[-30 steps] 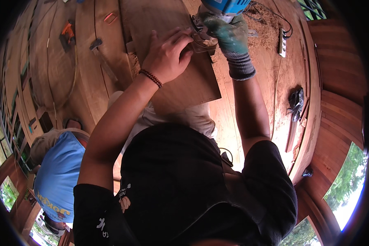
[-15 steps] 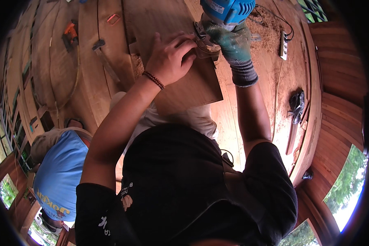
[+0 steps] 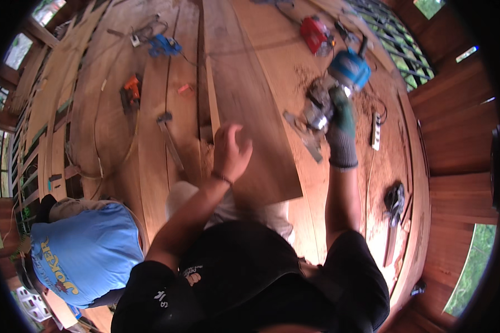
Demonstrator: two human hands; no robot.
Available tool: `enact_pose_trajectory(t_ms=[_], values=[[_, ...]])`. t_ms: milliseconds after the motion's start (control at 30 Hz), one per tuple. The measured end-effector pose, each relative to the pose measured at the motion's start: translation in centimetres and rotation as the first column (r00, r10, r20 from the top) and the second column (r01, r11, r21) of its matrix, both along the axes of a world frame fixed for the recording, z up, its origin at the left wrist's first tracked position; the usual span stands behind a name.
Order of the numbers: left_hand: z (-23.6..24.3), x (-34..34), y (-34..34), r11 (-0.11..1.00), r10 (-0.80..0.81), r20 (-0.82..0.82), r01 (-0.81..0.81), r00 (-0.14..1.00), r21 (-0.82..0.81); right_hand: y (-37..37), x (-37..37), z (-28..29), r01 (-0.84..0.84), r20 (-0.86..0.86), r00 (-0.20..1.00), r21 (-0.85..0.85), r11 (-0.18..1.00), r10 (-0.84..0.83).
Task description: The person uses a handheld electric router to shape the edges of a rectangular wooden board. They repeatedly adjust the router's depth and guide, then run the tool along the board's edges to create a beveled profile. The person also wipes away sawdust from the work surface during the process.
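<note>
My right hand (image 3: pixel 341 116), in a green and grey work glove, is wrapped round a blue and silver power tool that looks like a router (image 3: pixel 350 69). The tool is tilted, its flat base plate (image 3: pixel 304 136) off to the right of a long brown board (image 3: pixel 255 116). Bare and slightly blurred, my left hand (image 3: pixel 231 152) is over the board's left side near its close end, with thumb and fingers apart and nothing in it. Whether it touches the board is hard to tell. The board's near end lies by my legs.
A hammer (image 3: pixel 169 139) and an orange power tool (image 3: pixel 131 91) lie left of the board, with a blue tool (image 3: pixel 164 45) farther off. Right of it are a red machine (image 3: pixel 316 36), a white power strip (image 3: pixel 376 131) and a black bag (image 3: pixel 394 201). A person in blue (image 3: pixel 89 252) crouches at left.
The router has come off the board's right edge, moved right and tilted. My left hand has drawn back from beside it toward me. The view has shifted to show more of the far floor.
</note>
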State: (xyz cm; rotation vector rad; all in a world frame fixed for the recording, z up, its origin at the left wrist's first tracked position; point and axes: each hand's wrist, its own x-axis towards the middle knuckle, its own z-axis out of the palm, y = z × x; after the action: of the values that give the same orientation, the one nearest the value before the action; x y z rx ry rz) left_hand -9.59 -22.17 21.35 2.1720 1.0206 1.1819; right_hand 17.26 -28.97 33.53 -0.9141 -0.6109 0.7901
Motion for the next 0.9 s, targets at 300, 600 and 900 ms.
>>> enact_pose_trajectory(t_ms=[300, 600, 900], values=[[-1.5, -9.0, -5.9, 0.199, -0.003, 0.354, 0.348, 0.935, -0.916, -5.2, 1.6, -2.1, 0.004, -0.153, 0.988, -0.079, 0.997, -0.016], [1.5, -7.2, -4.4, 0.274, 0.321, 0.414, 0.335, 0.852, -0.901, -5.6, 1.3, 3.3, -0.087, -0.226, 0.969, 0.053, 0.995, 0.097], [-8.6, -7.7, 4.7, 0.362, 0.362, 0.21, 0.07, 0.908, -0.929, -1.3, 2.8, 4.8, -0.035, -0.173, 0.984, 0.087, 0.996, 0.05]])
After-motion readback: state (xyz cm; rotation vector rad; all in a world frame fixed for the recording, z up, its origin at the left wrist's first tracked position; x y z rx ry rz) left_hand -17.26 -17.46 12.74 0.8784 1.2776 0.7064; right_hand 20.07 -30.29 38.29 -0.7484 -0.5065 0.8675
